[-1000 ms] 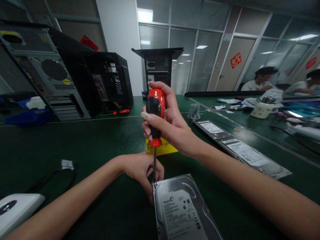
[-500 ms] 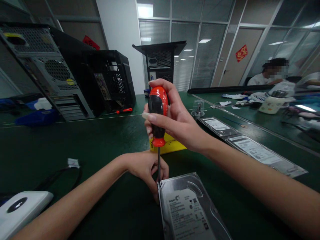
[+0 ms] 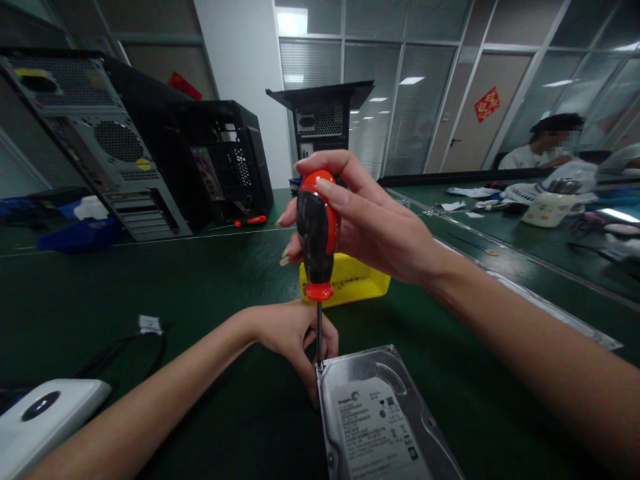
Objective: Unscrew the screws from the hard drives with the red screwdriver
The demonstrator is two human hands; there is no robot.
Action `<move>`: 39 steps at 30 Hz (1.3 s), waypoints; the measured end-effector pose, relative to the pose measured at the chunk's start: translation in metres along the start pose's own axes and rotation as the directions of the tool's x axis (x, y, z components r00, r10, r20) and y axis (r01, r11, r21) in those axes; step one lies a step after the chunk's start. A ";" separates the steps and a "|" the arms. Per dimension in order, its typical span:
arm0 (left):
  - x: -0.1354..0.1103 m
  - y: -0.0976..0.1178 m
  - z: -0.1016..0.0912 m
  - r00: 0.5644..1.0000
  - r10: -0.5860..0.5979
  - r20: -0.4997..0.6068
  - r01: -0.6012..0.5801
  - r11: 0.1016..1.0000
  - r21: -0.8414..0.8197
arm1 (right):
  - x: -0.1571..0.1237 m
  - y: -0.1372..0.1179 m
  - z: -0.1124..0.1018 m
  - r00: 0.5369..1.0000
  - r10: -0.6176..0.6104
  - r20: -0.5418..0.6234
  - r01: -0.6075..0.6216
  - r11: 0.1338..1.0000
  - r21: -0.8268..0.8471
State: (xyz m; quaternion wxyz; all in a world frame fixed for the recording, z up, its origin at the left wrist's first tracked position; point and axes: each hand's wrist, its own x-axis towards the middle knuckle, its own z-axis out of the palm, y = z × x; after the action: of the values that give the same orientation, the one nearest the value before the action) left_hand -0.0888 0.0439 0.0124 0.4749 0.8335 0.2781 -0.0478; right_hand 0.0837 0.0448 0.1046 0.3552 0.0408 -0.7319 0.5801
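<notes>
My right hand (image 3: 385, 227) is wrapped around the red and black handle of a screwdriver (image 3: 316, 237), held upright. The thumb presses high on the handle. Its thin shaft runs straight down to the far left corner of a silver hard drive (image 3: 375, 407), which has a white label facing up. At that same corner, my left hand (image 3: 297, 333) is closed, with the thumb along the drive's left edge and the fingers curled behind the shaft. What lies right under the screwdriver tip is too small to make out. Behind both hands sits a yellow bin (image 3: 363, 277).
Black computer cases (image 3: 220, 160) stand at the back left, near a blue bin (image 3: 75, 230) and another red screwdriver (image 3: 250, 221). A white device (image 3: 60, 417) and a cable (image 3: 150, 325) lie left. Back right are a cream kettle-like pot (image 3: 550, 207) and a seated person (image 3: 545, 143).
My right thumb has moved up the screwdriver handle and the fingers have loosened and shifted around it, with the wrist turned. My left hand and the hard drive have stayed in place.
</notes>
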 end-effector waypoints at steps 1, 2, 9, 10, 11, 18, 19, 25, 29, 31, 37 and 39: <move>0.000 0.000 0.000 1.000 -0.006 0.001 0.006 1.000 -0.002 | 0.000 0.000 0.000 1.000 -0.012 -0.009 0.012 1.000 0.002; 0.000 0.000 0.000 1.000 -0.010 -0.001 0.010 1.000 -0.006 | 0.000 0.000 0.000 1.000 -0.021 -0.017 0.021 1.000 0.004; 0.000 0.001 0.000 1.000 -0.026 -0.010 0.025 0.999 -0.023 | 0.001 -0.003 0.007 0.997 -0.076 -0.014 0.076 0.997 -0.025; 0.000 0.000 0.000 0.999 -0.030 -0.012 0.029 0.999 -0.025 | 0.001 -0.003 0.008 0.996 -0.083 -0.018 0.082 0.996 -0.024; 0.000 0.000 0.000 0.999 -0.033 -0.015 0.032 0.999 -0.025 | 0.001 -0.003 0.009 0.996 -0.087 -0.024 0.087 0.996 -0.024; 0.000 -0.001 0.001 1.000 -0.019 -0.022 0.019 0.999 -0.026 | 0.002 0.003 0.011 0.985 -0.138 -0.099 0.129 0.988 -0.088; 0.000 0.000 0.001 0.999 -0.023 -0.023 0.022 0.999 -0.023 | 0.002 0.003 0.011 0.984 -0.135 -0.114 0.124 0.988 -0.097; -0.001 0.000 0.001 0.999 -0.034 -0.026 0.033 0.999 -0.012 | 0.001 0.002 0.017 0.990 -0.100 -0.098 0.097 0.995 -0.028; 0.000 -0.001 0.001 0.999 -0.022 -0.034 0.021 0.999 -0.039 | 0.001 -0.001 0.021 0.998 -0.014 -0.056 0.015 0.999 0.033; 0.001 -0.001 0.002 0.999 -0.010 -0.035 0.008 0.998 -0.055 | 0.001 -0.002 0.021 0.998 0.031 -0.053 -0.030 0.999 0.033; 0.001 -0.001 0.001 0.999 -0.017 -0.037 0.015 0.999 -0.047 | 0.001 -0.001 0.017 0.999 0.026 -0.037 -0.023 0.997 0.076; 0.001 -0.001 0.001 0.999 -0.024 -0.032 0.023 0.999 -0.033 | 0.001 0.000 0.015 0.999 0.016 -0.041 -0.012 0.995 0.095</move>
State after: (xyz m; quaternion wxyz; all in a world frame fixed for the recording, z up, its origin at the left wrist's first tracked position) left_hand -0.0884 0.0438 0.0112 0.4832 0.8231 0.2962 -0.0354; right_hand 0.0756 0.0317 0.1044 0.3640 0.0406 -0.6962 0.6174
